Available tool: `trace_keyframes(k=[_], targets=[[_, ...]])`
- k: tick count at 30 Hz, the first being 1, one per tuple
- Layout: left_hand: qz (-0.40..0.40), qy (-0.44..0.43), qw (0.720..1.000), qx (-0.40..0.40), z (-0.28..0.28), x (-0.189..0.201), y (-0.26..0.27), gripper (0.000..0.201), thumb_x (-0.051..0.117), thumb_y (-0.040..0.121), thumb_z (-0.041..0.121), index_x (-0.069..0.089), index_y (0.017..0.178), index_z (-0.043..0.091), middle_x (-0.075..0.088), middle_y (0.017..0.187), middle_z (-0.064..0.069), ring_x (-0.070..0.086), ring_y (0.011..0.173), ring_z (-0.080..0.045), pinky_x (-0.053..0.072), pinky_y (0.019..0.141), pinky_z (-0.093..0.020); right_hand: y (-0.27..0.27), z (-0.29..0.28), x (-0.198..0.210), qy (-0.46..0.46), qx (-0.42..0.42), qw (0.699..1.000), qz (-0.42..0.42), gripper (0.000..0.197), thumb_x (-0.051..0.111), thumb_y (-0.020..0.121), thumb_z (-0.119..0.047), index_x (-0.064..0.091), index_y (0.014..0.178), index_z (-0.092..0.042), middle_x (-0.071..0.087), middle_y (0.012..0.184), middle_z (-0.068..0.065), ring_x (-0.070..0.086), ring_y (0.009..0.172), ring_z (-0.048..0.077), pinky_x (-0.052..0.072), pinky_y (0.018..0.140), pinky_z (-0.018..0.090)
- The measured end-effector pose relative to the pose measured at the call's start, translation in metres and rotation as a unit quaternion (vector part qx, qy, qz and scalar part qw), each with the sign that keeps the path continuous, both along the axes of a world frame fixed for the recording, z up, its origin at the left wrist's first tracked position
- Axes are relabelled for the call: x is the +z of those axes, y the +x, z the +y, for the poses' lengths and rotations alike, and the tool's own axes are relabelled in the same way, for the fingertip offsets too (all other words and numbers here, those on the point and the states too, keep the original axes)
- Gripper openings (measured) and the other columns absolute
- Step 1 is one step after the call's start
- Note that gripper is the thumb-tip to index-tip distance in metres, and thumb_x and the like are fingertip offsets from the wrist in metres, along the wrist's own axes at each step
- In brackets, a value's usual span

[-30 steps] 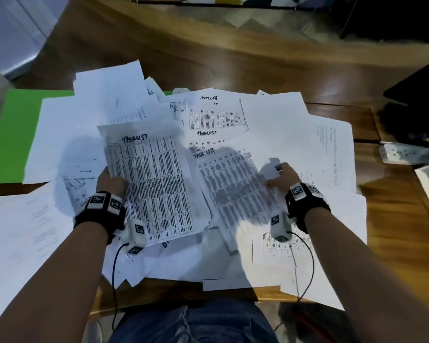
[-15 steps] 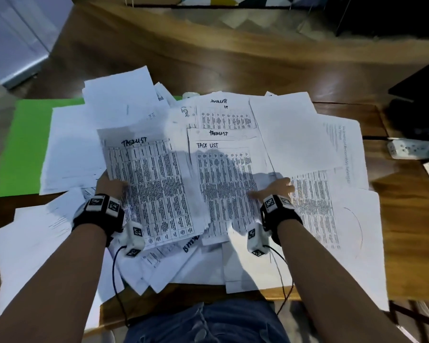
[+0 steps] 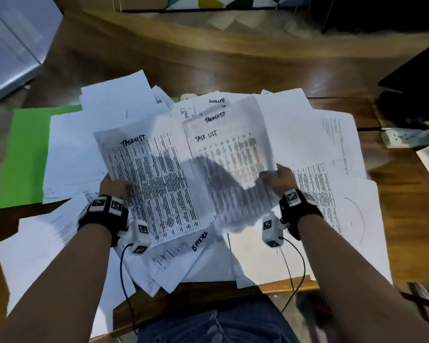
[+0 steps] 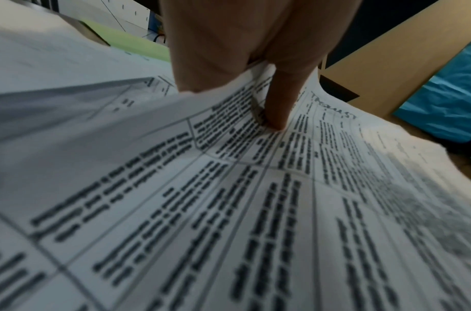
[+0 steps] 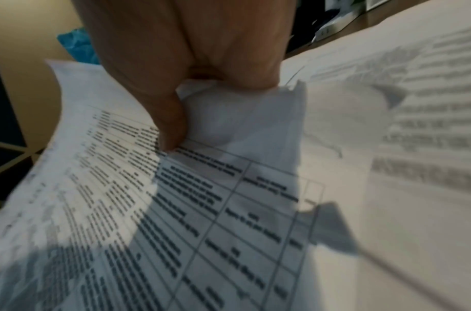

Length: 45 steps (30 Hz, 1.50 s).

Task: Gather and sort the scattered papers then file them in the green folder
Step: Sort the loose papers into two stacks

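Head view: left hand (image 3: 115, 186) grips the left edge of a printed task-list sheet (image 3: 156, 186), lifted off the pile. Right hand (image 3: 278, 180) grips the right edge of a second task-list sheet (image 3: 233, 154), which is blurred and bowed upward. Loose papers (image 3: 315, 134) cover most of the bench (image 3: 406, 219), overlapping with no order. Green folder (image 3: 27, 154) lies flat at far left, mostly buried under white sheets, only its left part showing.

Step in hand, as I read it: pulling the matching task-list pages together into one stack. To do it well: lay the right sheet squarely over the left one, match the headings at the top, tap the edges flush on the bench before grabbing more. Lift, don't drag, or the sheets below slide off the near edge, where some already overhang.

Left wrist view: thumb (image 4: 278, 101) presses down on the printed face, the other fingers sit under the sheet edge, out of sight. Narrow pinch on paper, nothing else held. A strip of green folder shows behind.

Right wrist view: right thumb (image 5: 170, 126) clamps a crumpled corner of the sheet against curled fingers. Tight grip, paper creasing there; I'd ease off to avoid a fold.
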<state>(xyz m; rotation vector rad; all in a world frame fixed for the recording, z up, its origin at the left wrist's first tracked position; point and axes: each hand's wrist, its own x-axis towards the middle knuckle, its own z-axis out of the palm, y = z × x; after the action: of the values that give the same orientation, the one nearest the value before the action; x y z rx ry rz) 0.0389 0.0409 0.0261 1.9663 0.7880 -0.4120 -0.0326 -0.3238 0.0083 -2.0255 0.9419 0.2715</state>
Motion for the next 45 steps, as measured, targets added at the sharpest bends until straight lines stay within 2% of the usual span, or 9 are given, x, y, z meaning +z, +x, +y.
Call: trace_keyframes(k=[4,12,16,21,25,32,36,40,45], targets=[[-0.008,-0.013,1.000,0.001,-0.018,0.006,0.011,0.048,0.058,0.087,0.000,0.045,0.133,-0.005,0.052,0.135,-0.024,0.043,0.096,-0.016,0.041,0.098,-0.034,0.011,-0.040,0.012,-0.052,-0.028,0.998,-0.036,0.033,0.064,0.086,-0.019,0.062,0.113,0.000,0.065,0.101,0.018,0.059,0.087,0.024,0.039,0.072,0.025],[-0.027,-0.044,0.998,-0.025,-0.091,0.009,0.033,0.049,0.058,0.087,-0.002,0.044,0.134,-0.003,0.054,0.133,-0.018,0.044,0.097,-0.016,0.043,0.097,-0.032,0.044,-0.119,0.012,-0.179,0.006,0.983,0.044,0.011,0.052,0.089,-0.010,0.058,0.094,-0.002,0.061,0.095,0.022,0.059,0.086,0.034,0.037,0.068,0.028],[-0.031,-0.041,0.998,-0.028,-0.125,0.010,0.043,0.053,0.054,0.089,-0.008,0.037,0.139,-0.003,0.050,0.135,-0.019,0.051,0.116,-0.033,0.044,0.074,-0.017,0.064,-0.148,0.007,-0.201,0.032,0.977,0.059,0.021,0.055,0.088,-0.012,0.063,0.101,0.002,0.064,0.094,0.022,0.063,0.096,0.036,0.041,0.070,0.029],[-0.022,-0.029,0.998,-0.054,-0.151,-0.004,0.061,0.056,0.053,0.087,-0.008,0.036,0.140,-0.006,0.050,0.135,-0.016,0.059,0.082,-0.026,0.047,0.048,-0.016,0.084,-0.175,0.003,-0.223,0.038,0.962,0.150,0.071,0.075,0.074,-0.041,0.050,0.126,0.000,0.054,0.127,0.022,0.051,0.119,0.035,0.043,0.096,0.038],[-0.023,-0.007,0.999,-0.047,-0.162,-0.010,0.069,0.055,0.051,0.086,-0.009,0.040,0.139,0.002,0.054,0.129,-0.012,0.054,0.109,-0.027,0.040,0.084,-0.025,0.100,-0.188,0.002,-0.255,0.069,0.943,0.201,0.111,0.073,0.065,-0.064,0.026,0.142,0.001,0.034,0.143,0.026,0.034,0.133,0.040,0.030,0.109,0.047],[-0.013,0.009,0.999,-0.037,-0.163,-0.031,0.062,0.055,0.046,0.086,-0.011,0.038,0.139,0.002,0.048,0.103,-0.007,0.040,0.059,-0.010,0.041,0.045,-0.017,0.112,-0.175,-0.004,-0.191,0.092,0.959,0.190,0.116,0.083,0.064,-0.046,0.013,0.147,-0.005,0.023,0.147,0.021,0.027,0.138,0.041,0.033,0.109,0.054],[-0.010,-0.001,1.000,-0.024,-0.160,-0.033,0.056,0.048,0.049,0.085,-0.008,0.046,0.132,0.000,0.054,0.079,-0.001,0.044,0.060,-0.013,0.040,0.053,-0.024,0.108,-0.171,-0.010,-0.130,0.052,0.982,0.128,0.088,0.083,0.070,-0.025,0.030,0.137,0.000,0.045,0.140,0.020,0.048,0.126,0.037,0.043,0.100,0.044],[0.018,-0.027,0.999,-0.019,-0.151,-0.033,0.056,0.074,0.065,0.085,0.014,0.026,0.147,0.003,0.039,0.147,-0.018,0.055,0.113,-0.034,0.046,0.087,-0.035,0.098,-0.169,0.003,-0.109,0.056,0.990,0.070,0.050,0.064,0.083,-0.009,0.051,0.131,-0.004,0.055,0.131,0.021,0.053,0.120,0.037,0.045,0.098,0.040],[0.026,-0.100,0.995,0.014,-0.146,-0.032,0.061,0.087,0.063,0.081,0.051,0.026,0.149,0.011,0.026,0.155,-0.012,0.027,0.142,-0.033,0.025,0.113,-0.051,0.091,-0.184,0.022,-0.060,-0.048,0.995,-0.066,0.037,0.053,0.069,-0.023,0.065,0.100,-0.006,0.070,0.097,0.013,0.065,0.095,0.028,0.053,0.077,0.035]])
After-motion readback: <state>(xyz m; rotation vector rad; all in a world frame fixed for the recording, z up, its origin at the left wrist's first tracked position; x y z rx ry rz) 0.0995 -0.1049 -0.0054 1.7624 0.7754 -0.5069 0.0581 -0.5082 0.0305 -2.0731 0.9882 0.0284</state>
